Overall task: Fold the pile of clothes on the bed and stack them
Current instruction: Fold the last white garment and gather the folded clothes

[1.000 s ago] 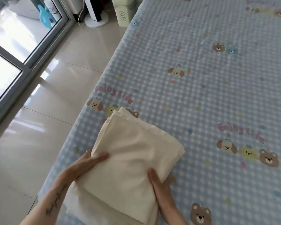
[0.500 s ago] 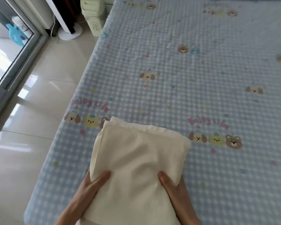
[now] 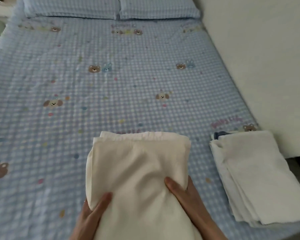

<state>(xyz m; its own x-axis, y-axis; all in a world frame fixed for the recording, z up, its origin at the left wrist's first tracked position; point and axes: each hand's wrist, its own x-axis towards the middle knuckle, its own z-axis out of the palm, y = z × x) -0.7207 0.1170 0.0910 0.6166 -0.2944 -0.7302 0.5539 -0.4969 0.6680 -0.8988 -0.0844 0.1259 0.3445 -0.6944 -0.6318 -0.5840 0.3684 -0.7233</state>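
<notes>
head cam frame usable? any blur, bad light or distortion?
Head view: dim and flat, no glare, no hard shadows. Motion blur smears the checked bed sheet, worst at the left edge and around the pillows. Wide-angle bowing shows along the wall. The cream folded cloth, both hands, left and right, and the white stack read reasonably clear, though soft.

Single head-worn view, wide-angle, set above the foot of the bed [image 3: 111, 75] and facing forward and down along its length towards the pillows [image 3: 111, 7] at the top edge. Near field lies close under the lens at the bottom edge. A wall [image 3: 258, 58] bounds the right side. No second view.
</notes>
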